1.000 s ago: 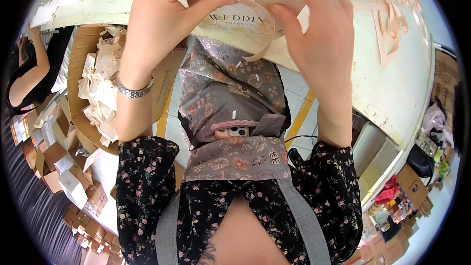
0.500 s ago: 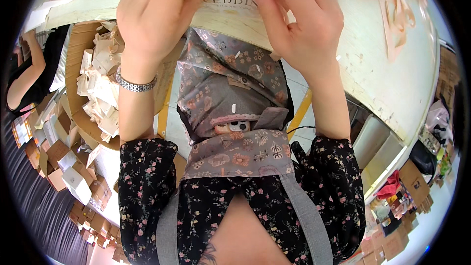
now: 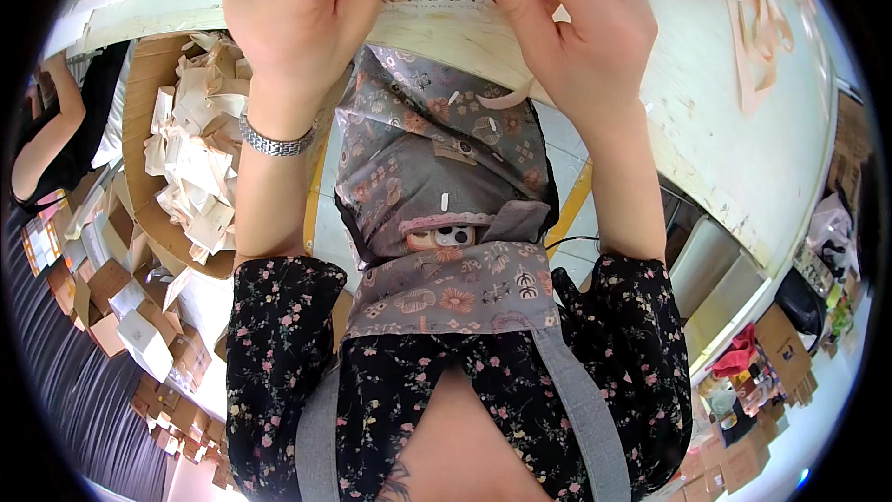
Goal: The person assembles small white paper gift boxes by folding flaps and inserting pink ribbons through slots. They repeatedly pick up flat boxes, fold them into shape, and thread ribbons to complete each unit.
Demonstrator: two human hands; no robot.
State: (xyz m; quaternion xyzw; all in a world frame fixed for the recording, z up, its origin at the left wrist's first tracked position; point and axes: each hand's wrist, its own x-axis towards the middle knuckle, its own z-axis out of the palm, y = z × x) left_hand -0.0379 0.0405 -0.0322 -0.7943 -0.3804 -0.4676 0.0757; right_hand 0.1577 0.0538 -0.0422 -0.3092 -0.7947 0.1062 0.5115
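At the top edge of the head view, a white printed package (image 3: 432, 11) lies on the worktable, cut off by the frame. A pale pink ribbon (image 3: 502, 100) runs across its upper part, and one tail hangs below my right hand over the table's edge. My right hand (image 3: 590, 33) pinches the ribbon between thumb and forefinger. Opposite it, my left hand (image 3: 297, 14) is closed with thumb and fingers together at the ribbon; its fingertips are slightly blurred and partly out of frame. A dark slit shows in the package between the hands.
A cardboard box (image 3: 139, 144) full of small cream ribboned packages (image 3: 200, 167) stands left of the table. Loose ribbons (image 3: 757, 56) lie on the table (image 3: 715, 153) at right. Several cartons (image 3: 111, 293) are stacked at lower left. Another person's arm (image 3: 56, 125) shows at far left.
The ribbon knot between my hands has moved up toward the frame's edge. My left fingertips have shifted up and right, and a ribbon tail now hangs lower beside my right hand.
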